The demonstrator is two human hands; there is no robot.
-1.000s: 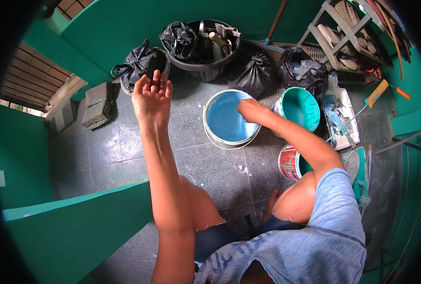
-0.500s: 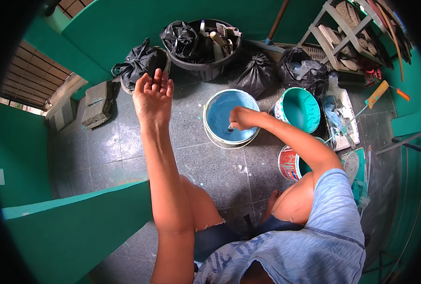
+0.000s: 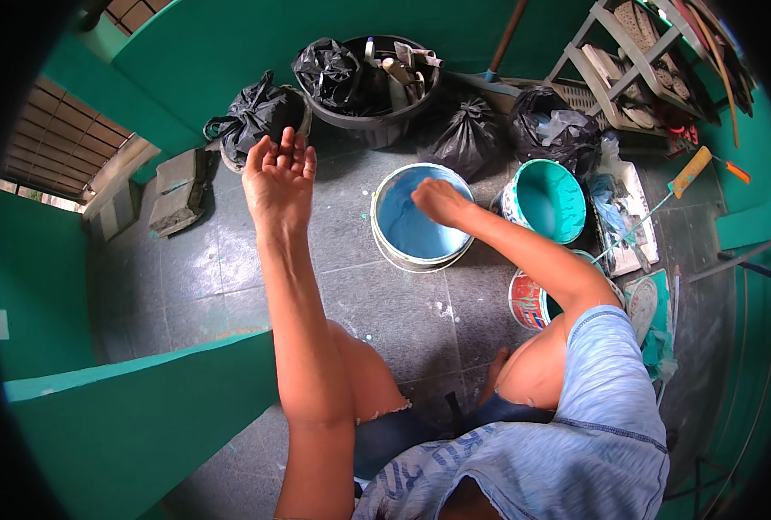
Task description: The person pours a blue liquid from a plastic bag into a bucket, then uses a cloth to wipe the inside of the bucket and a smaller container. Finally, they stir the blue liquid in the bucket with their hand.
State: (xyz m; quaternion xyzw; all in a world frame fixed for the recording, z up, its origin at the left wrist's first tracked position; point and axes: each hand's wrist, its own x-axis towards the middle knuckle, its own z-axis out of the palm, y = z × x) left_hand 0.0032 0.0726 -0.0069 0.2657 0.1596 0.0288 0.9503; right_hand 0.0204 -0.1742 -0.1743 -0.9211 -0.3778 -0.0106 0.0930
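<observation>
My left hand [image 3: 279, 192] is raised palm up to the left of the bucket, fingers loosely bent and apart, holding nothing. Below its fingertips in the picture stretches bare floor. My right hand [image 3: 442, 201] is closed above the opening of a white bucket [image 3: 414, 262] with light blue liquid [image 3: 413, 227] inside, which looks like paint. What the fingers grip is hidden beneath the hand. Right of that bucket stands a second bucket [image 3: 548, 201], coated inside with teal paint. My right forearm passes over a red-labelled bucket [image 3: 526, 299].
Black rubbish bags [image 3: 470, 139] and a dark tub [image 3: 377, 130] of tools line the green wall. Grey slabs [image 3: 178, 191] lie at left. A paint roller [image 3: 690, 172] leans over a white tray [image 3: 641, 221] at right, near a shoe rack [image 3: 615, 65]. A low green wall [image 3: 143, 416] is at lower left.
My right hand has moved up and slightly left over the blue bucket, and the small item glimpsed under its fingers is now hidden. The left hand has barely moved.
</observation>
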